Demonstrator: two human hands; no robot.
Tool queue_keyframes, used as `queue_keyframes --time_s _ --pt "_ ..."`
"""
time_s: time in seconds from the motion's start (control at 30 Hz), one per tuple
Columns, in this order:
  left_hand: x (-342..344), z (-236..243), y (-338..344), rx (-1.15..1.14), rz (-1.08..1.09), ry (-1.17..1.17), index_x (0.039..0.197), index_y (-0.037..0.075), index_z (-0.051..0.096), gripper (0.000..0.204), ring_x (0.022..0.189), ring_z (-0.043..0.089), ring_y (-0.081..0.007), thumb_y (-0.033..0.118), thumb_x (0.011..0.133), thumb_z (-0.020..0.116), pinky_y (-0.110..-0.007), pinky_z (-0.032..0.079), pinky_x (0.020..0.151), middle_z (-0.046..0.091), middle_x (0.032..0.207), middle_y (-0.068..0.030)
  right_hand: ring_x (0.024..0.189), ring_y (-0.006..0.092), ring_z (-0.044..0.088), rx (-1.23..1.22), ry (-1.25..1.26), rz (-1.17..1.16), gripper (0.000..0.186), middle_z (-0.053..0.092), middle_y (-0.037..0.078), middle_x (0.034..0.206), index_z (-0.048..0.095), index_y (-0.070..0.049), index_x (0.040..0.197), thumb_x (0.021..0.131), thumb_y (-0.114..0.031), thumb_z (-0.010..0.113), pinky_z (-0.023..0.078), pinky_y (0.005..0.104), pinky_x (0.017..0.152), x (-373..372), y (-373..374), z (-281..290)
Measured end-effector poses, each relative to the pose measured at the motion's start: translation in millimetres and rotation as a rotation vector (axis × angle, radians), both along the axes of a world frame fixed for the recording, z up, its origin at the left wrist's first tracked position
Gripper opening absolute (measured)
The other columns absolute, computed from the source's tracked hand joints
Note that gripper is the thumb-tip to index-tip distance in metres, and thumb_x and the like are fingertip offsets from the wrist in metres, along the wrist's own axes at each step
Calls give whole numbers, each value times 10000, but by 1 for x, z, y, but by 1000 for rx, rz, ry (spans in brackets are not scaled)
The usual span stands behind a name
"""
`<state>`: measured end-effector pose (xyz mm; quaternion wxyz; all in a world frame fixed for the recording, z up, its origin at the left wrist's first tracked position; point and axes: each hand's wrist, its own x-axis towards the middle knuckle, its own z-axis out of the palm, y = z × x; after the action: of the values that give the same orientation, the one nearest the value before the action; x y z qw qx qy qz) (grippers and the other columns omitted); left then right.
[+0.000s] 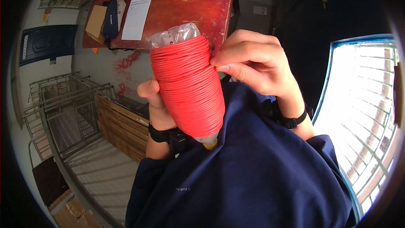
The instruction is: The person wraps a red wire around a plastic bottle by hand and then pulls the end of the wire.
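A clear plastic bottle (182, 34) is held tilted before my chest, its base up and away from me and its yellow cap (210, 144) against my dark blue shirt. Close turns of red cord (187, 84) wrap nearly its whole length. My left hand (151, 92) grips the bottle from the left; the thumb shows, and the other fingers are hidden behind it. At the upper right side of the winding, my right hand (253, 61) pinches the red cord between thumb and forefinger.
Beyond the bottle stands a red wooden table (181, 0) with a paper sheet (136, 18), a dark pouch (112, 19) and a brown cardboard piece (96, 23). Loose red cord (125, 61) lies tangled below it. Metal bed frames (63, 114) stand left; a barred window (367, 114) is right.
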<state>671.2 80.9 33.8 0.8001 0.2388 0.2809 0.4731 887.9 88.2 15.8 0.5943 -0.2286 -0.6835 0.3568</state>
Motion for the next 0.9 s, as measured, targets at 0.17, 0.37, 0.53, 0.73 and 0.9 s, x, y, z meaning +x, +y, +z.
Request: queue_keyframes --time_s 0.17,0.37,0.53,0.73,0.9 --pt "2 -11 -1 32 1 -70 1428 -49 284 1086 1030 629 -270 533 660 783 -359 538 891 570 1233 -210 745 244 672 -4 -29 -34 128 666 106 847 701 -12 937 810 -20 687 532 314 659 -3 -4 -1" --pt "-5 -4 3 -21 -57 -61 1462 -45 224 1178 1046 625 -306 522 618 817 -386 546 893 529 1271 -256 701 250 667 -31 -43 28 140 654 108 810 695 -13 953 816 -21 672 529 321 627 -7 -10 2" --pt "-7 2 6 97 -94 -20 1466 -31 219 1162 1042 630 -322 494 618 813 -405 550 905 531 1259 -267 680 227 689 18 -42 100 156 696 145 809 712 31 958 835 -63 690 530 287 584 -17 -9 0" --pt "-7 7 -3 76 -68 44 1467 -35 215 1172 1057 624 -324 482 602 813 -401 541 920 535 1247 -278 683 207 690 28 -72 57 195 697 142 815 717 29 1011 839 -53 675 528 278 589 -10 -9 5" --pt "-8 5 -7 55 -60 43 1473 -41 202 1184 1078 614 -328 454 598 826 -403 528 937 530 1251 -284 609 176 628 40 -75 74 185 645 94 732 747 -13 996 837 -63 664 486 275 541 -9 -10 3"
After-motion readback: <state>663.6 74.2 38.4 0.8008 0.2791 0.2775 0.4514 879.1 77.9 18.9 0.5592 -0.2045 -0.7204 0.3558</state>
